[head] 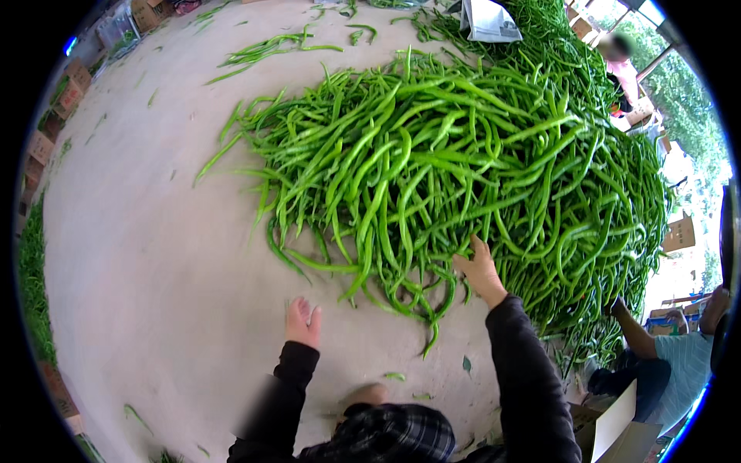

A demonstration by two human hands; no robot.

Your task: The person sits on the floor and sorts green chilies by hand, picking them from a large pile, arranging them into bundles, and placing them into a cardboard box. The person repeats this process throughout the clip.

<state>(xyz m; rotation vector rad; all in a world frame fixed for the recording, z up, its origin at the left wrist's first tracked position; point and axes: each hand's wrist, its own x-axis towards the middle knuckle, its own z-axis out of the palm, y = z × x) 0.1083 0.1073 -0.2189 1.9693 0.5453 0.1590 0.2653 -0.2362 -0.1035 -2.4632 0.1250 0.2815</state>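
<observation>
A large heap of long green chili peppers [405,156] covers the floor before me. At the heap's near edge, my right hand [479,271] touches the peppers with its fingertips; whether it grips one is hidden among them. My left hand [303,323] hovers over the bare floor, left of the heap's lower edge, with the thumb apart from the fingers and nothing in it. One curved pepper [430,338] hangs out from the heap between my hands.
Another person [683,353] sits at the lower right, reaching to the heap, beside an open cardboard box [613,431]. A further person [625,75] is at the upper right. White paper [491,22] lies on the peppers. Cardboard boxes [69,95] line the left side.
</observation>
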